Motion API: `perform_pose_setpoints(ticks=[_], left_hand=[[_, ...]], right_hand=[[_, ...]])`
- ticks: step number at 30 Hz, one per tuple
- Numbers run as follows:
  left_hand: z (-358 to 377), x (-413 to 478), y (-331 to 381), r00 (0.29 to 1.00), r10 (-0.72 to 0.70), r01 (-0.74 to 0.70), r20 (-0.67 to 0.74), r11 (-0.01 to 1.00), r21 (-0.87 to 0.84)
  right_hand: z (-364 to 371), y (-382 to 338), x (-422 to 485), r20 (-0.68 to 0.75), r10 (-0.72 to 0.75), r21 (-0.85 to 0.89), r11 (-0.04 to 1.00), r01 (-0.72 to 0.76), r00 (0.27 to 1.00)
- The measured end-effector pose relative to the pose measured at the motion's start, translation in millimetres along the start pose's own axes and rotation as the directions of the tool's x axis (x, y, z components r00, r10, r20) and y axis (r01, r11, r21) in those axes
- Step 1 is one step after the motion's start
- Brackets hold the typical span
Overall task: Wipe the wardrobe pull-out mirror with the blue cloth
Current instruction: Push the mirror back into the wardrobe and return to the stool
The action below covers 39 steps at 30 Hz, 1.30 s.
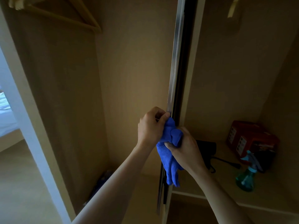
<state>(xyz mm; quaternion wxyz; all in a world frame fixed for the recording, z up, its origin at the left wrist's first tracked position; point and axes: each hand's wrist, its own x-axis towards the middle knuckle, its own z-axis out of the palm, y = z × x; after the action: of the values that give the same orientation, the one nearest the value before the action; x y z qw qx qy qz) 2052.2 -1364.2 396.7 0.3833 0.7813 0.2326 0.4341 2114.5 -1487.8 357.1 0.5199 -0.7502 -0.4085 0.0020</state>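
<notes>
- Gripping the bunched blue cloth (170,152), the right hand (186,148) has its fingers curled tight round the cloth's middle; a loose tail of cloth hangs down below the fist.
- The left hand (150,126) is curled too, its thumb tip pressed on the metal edge strip of the pull-out mirror (175,62), pinching that edge just above the top of the cloth.
- The two hands sit close together, the cloth between them and touching both.
- The mirror is seen edge-on, a thin, tall silvery strip with a dark track beside it, standing upright between the left and right wardrobe compartments; its glass face cannot be seen from here.
- The cloth lies against the mirror's edge low down, near the level of the right-hand shelf (226,189).
- On that shelf, to the right: a teal spray bottle (247,177) nearest, a red box (252,138) farther back, and a black object with a cord (207,147) just behind the right hand.
- A wooden hanger (64,18) hangs at the top of the left compartment.
- Something bluish and blurred (103,177) lies low in the left compartment; what it is cannot be told.
- White bedding (4,110) shows at the far left.
</notes>
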Motion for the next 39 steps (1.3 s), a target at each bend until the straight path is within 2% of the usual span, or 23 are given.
perform_pose_setpoints(ticks=[17, 25, 28, 32, 36, 39], left_hand=[[-0.6, 13.6, -1.5, 0.996, 0.013, -0.016, 0.086, 0.999, 0.036], [-7.0, 2.0, -8.2, 0.984, 0.016, -0.021, 0.179, 0.999, 0.026], [-10.2, -8.8, -18.5, 0.979, 0.021, -0.013, 0.202, 0.999, -0.040], [-17.6, -32.7, -36.0, 0.954, -0.035, 0.080, 0.296, 0.987, -0.141], [-26.7, -58.7, -50.7, 0.906, -0.018, 0.184, 0.422, 0.916, -0.356], [-28.1, -78.9, -64.0, 0.829, -0.033, 0.332, 0.559, 0.833, -0.442]], right_hand=[[7.0, 1.8, 9.6, -0.047, 0.009, -0.010, 1.000, -0.010, 0.999], [0.6, 1.0, -1.2, 0.047, 0.022, 0.022, 1.000, -0.023, 0.999], [2.7, 5.1, -11.4, 0.057, 0.077, 0.028, 0.996, -0.079, 0.995], [7.8, 8.8, -26.4, 0.046, 0.139, 0.055, 0.988, -0.142, 0.989], [7.2, 5.7, -44.9, 0.061, 0.186, 0.249, 0.949, -0.195, 0.981], [7.9, -2.4, -60.6, 0.042, 0.223, 0.415, 0.883, -0.220, 0.974]])
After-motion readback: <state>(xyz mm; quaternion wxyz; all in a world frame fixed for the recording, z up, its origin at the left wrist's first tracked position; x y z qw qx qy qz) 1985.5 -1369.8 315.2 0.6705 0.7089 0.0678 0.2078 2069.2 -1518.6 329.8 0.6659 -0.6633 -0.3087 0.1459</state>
